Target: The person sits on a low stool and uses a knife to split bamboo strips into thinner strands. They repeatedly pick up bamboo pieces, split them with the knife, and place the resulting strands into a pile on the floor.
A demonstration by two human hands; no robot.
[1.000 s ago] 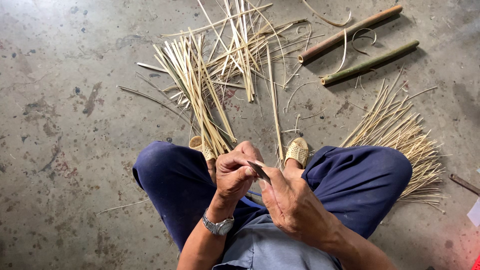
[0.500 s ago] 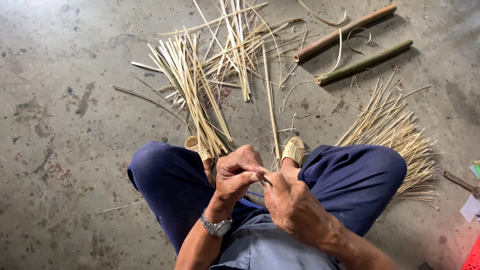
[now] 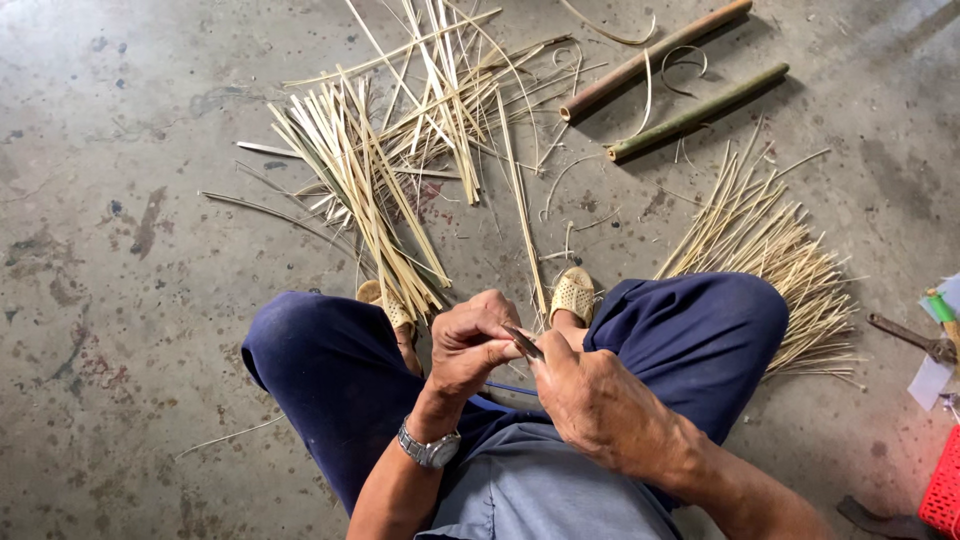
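the knees (image 3: 330,360) are the landmark. the strip pile (image 3: 390,160) lies on the floor ahead of the knees. two poles (image 3: 670,90) lie beyond, to the right. the splint fan (image 3: 770,250) spreads behind the right knee. both hands (image 3: 530,365) meet between the knees.

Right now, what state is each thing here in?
left hand: fingers closed on a thin strip
right hand: gripping a small blade
split strips: loose pile on the floor
fine slivers: fanned out beside the knee
two bamboo poles: whole, lying side by side
sandals: worn
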